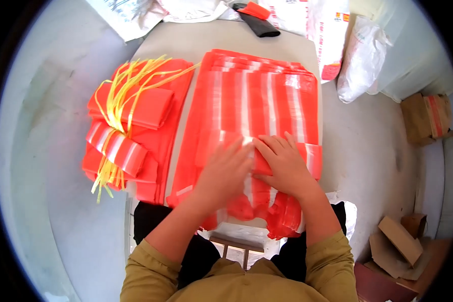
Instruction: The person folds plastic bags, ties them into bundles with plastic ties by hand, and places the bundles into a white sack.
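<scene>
Head view: nearest, bunched ends of the striped red sheets (244, 103) gather at the near edge of the table (183, 40), right of its middle, while an open carton (395, 246) sits at the near right, what it holds too unclear to tell. Just beyond those ends, both hands rest over a folded band across the stack. The right hand (287, 168) has its fingers spread apart over the fold; the left hand (228, 168) is blurred, fingers stretched forward, and I cannot tell whether it pinches any layer.

The sheets look like thin plastic: probably light and limp, a little slippery, likely to slide layer on layer and crease rather than break. The crisp fold on the right seems a good place to hold, with a flat palm steadying the middle; the loose near ends would give a poorer grip.

Left of the stack lies a pile of folded red pieces (148, 108), topped by a striped roll (118, 148) and a loose bunch of yellow strips (115, 108), soft and easily tangled by their look. Farther right stands a cardboard box (428, 118), contents hidden. At the far right, a white bag (362, 60) slumps beside printed sacks (329, 35); what they contain cannot be seen
</scene>
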`<state>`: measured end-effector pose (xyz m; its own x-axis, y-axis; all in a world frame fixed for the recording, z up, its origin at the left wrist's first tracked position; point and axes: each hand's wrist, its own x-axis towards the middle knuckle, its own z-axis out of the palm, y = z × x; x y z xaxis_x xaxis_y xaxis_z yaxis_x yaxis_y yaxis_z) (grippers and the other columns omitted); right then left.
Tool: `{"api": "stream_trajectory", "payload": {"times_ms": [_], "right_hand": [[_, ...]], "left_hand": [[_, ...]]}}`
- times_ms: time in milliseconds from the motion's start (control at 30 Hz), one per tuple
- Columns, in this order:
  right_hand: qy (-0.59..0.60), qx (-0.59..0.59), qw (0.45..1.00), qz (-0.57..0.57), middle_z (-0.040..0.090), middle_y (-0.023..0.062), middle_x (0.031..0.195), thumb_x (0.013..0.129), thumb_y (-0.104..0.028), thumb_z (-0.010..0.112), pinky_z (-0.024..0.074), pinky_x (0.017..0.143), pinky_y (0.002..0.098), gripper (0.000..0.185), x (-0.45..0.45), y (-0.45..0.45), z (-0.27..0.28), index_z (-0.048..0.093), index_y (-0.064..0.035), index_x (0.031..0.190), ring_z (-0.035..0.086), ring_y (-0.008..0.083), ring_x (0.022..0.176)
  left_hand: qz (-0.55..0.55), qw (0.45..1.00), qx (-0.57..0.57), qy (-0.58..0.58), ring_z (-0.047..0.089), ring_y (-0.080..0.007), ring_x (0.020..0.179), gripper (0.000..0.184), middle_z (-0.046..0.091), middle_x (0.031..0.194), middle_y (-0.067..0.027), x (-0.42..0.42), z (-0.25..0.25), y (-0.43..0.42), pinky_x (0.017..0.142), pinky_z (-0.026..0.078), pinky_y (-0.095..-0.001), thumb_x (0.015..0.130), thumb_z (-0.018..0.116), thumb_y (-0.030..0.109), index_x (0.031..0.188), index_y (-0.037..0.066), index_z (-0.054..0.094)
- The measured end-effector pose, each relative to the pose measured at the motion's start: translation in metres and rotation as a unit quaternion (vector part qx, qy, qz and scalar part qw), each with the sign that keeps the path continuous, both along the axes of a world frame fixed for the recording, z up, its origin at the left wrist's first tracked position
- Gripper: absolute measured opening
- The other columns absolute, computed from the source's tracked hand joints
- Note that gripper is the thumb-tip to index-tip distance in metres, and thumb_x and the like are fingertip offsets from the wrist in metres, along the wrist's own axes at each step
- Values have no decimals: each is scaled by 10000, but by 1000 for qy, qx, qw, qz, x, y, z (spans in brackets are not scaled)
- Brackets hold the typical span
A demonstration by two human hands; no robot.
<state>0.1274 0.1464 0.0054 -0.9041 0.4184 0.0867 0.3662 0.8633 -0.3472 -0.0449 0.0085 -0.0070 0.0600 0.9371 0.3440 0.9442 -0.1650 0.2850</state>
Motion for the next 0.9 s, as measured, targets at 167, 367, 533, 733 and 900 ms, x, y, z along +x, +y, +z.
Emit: {"api": "stream_trajectory", "payload": {"times_ms": [167,367,533,733,900], "right_hand": [[3,9,999,54,529,110,1501,801,-265,842,290,1225,576,715,-2,-4,5,550,-71,1425,474,312,1417],[63,76,994,39,538,161,1501,789,-154,792,371,1179,559,632,-6,-15,-7,587,-20,1372,491,348,1409],[119,157,980,30,620,196,1387,875,-85,665,498,1084,475,415,-19,-24,-21,625,23,1273,596,364,1302],[111,136,984,43,646,172,1355,905,-66,607,520,1068,450,373,-6,-13,-24,636,-4,1272,615,338,1286],[65,111,992,-9,686,126,1313,885,-49,610,525,1056,431,383,23,4,-16,673,-54,1262,628,328,1270]], "left_hand": [[46,999,16,25,536,-369,1370,386,580,1440,-172,6,-4,-1,1128,387,-603,860,598,70,1244,21,601],[87,995,-23,32,554,-342,1361,492,597,1437,-169,4,-11,-1,1134,400,-574,866,647,129,1337,8,579],[91,992,-45,68,533,-326,1381,487,580,1458,-176,0,-14,-1,1150,407,-511,930,592,126,1397,-1,550],[70,992,-26,100,593,-302,1339,437,634,1415,-142,-9,-17,-2,1095,478,-457,916,593,96,1347,30,618],[75,995,-24,69,627,-293,1296,378,669,1365,-134,-21,-14,-6,1045,520,-421,916,579,82,1285,40,653]]}}
